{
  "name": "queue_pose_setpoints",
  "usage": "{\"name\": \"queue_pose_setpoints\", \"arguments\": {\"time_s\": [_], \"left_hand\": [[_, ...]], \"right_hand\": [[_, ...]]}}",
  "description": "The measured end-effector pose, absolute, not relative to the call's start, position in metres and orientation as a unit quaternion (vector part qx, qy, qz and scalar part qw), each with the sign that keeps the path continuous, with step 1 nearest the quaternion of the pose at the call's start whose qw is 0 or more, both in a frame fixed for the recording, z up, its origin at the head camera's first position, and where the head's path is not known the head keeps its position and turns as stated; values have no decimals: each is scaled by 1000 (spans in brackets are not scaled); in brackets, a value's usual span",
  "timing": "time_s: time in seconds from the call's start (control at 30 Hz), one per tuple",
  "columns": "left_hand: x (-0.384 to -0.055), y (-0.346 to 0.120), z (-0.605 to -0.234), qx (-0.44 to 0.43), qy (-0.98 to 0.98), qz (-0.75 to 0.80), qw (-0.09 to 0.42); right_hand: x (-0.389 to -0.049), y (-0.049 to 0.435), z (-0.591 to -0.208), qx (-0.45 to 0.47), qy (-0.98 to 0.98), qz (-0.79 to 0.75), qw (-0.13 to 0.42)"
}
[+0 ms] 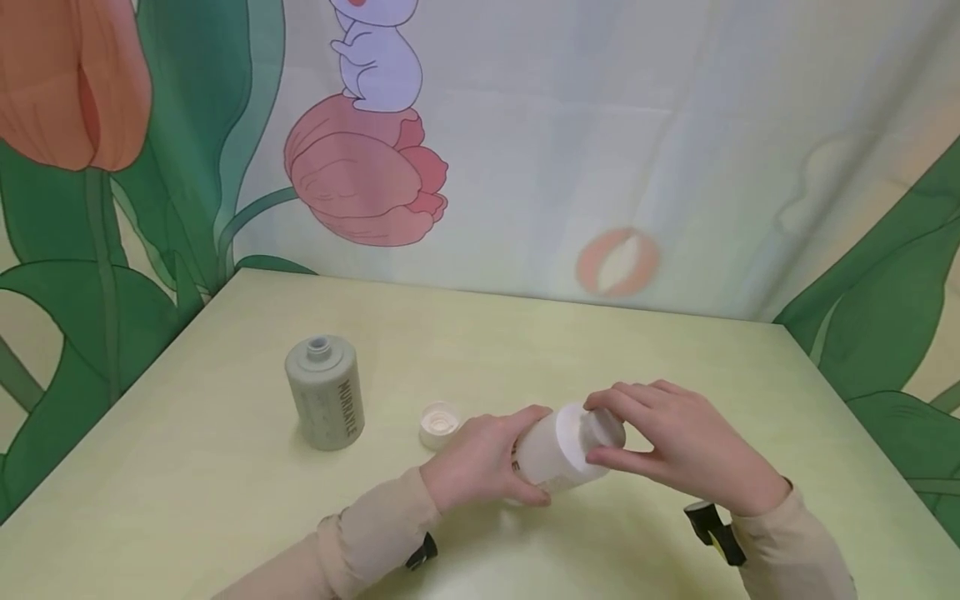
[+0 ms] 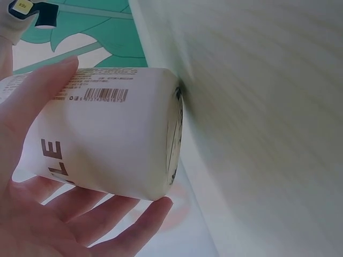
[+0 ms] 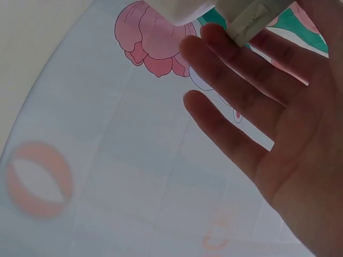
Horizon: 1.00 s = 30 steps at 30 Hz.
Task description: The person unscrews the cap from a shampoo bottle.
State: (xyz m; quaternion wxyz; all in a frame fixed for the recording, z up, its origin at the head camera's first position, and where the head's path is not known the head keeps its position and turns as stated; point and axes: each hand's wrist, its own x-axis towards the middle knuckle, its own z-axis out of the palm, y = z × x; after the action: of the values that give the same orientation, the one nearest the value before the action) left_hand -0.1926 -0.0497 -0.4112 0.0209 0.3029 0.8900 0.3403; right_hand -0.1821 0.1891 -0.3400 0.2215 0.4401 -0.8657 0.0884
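A white bottle with dark lettering lies tilted in my left hand, its neck end pointing right. In the left wrist view the fingers and thumb of that hand curve round the bottle, which shows a barcode and its base near the table. My right hand pinches a greyish cap at the bottle's neck between thumb and fingers. The right wrist view catches part of this cap at its top edge; whether it is fully seated cannot be told.
To the left stands a grey bottle with "MURRAYLE" on its side and an uncapped neck. Between it and my left hand, a white cap lies hollow side up on the pale table. A printed curtain hangs behind.
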Motion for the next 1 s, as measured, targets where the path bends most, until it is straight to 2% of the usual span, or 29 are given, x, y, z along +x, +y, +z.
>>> {"name": "queue_pose_setpoints", "arguments": {"time_s": [0.23,0.5,0.7,1.0], "left_hand": [[-189,-49,-412,307,891,333,26],[-195,-51,-412,285,887,361,51],[-195,-49,-408,284,887,362,49],[-201,-26,-401,233,883,402,63]], "right_hand": [[-176,189,-340,476,-842,83,241],[-179,196,-326,516,-824,117,203],[-174,222,-319,458,-844,191,202],[-173,283,-349,309,-882,265,238]]}}
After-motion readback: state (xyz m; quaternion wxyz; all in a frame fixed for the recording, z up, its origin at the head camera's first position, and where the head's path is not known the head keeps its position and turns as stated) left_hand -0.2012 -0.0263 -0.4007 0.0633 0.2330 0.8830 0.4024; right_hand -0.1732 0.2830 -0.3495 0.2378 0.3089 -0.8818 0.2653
